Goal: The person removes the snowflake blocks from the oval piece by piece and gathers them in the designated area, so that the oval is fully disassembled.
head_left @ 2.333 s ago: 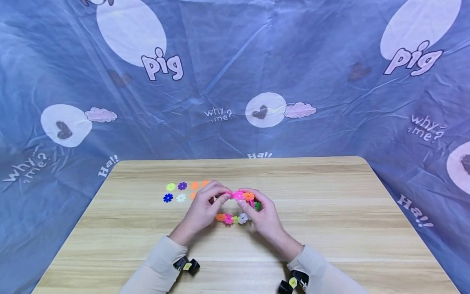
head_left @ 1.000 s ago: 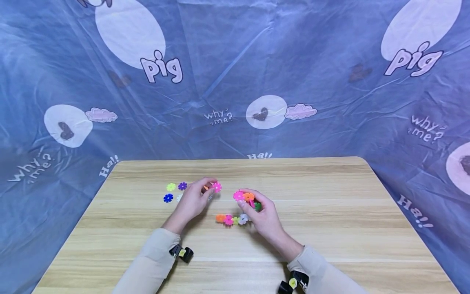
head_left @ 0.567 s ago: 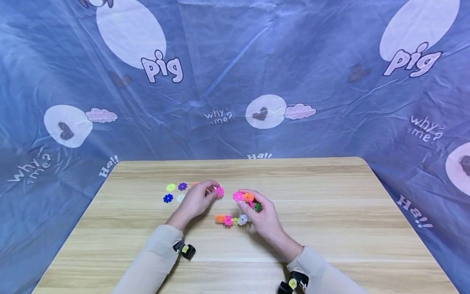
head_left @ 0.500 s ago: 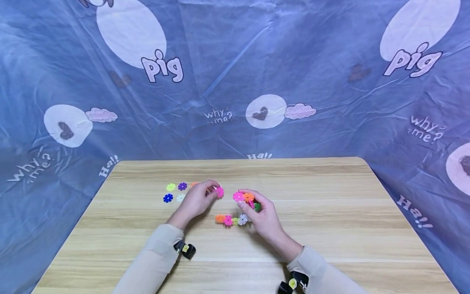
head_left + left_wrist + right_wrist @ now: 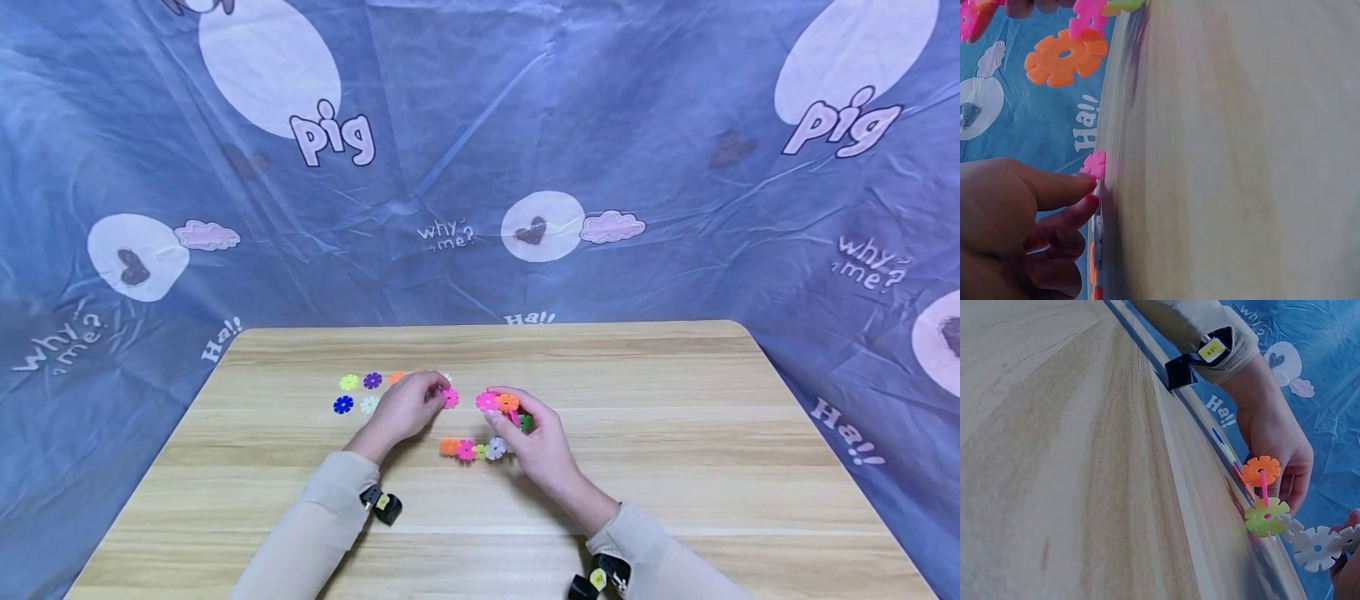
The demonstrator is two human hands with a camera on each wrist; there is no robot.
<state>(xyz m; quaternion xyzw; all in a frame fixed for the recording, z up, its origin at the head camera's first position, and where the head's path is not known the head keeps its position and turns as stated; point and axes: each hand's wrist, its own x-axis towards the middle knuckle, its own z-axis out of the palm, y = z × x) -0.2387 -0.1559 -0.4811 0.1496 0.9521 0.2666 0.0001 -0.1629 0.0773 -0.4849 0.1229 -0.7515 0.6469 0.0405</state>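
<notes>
My left hand (image 5: 405, 408) pinches a pink flower-shaped interlocking disc (image 5: 450, 398) between thumb and fingertips, close to the tabletop. The same pink disc (image 5: 1093, 164) shows at the fingertips in the left wrist view. With its thumb and fingers, my right hand (image 5: 543, 433) grips a curved chain of linked flower discs (image 5: 467, 451) by its pink and orange end. The chain's other end, an orange disc (image 5: 1261, 470), hangs free, with a yellow-green disc (image 5: 1266, 517) and white ones further along. The right hand hides part of the chain.
Loose discs lie left of the left hand: yellow-green (image 5: 349, 382), purple (image 5: 372, 380), dark blue (image 5: 343, 404), white (image 5: 369, 404) and orange (image 5: 396, 378). The left hand partly covers others. A blue printed cloth (image 5: 480, 275) surrounds the wooden table (image 5: 675, 450).
My left hand has drawn away from the chain's end to the left with a pink disc, then lowered slightly toward the table. The right hand and the chain have barely moved.
</notes>
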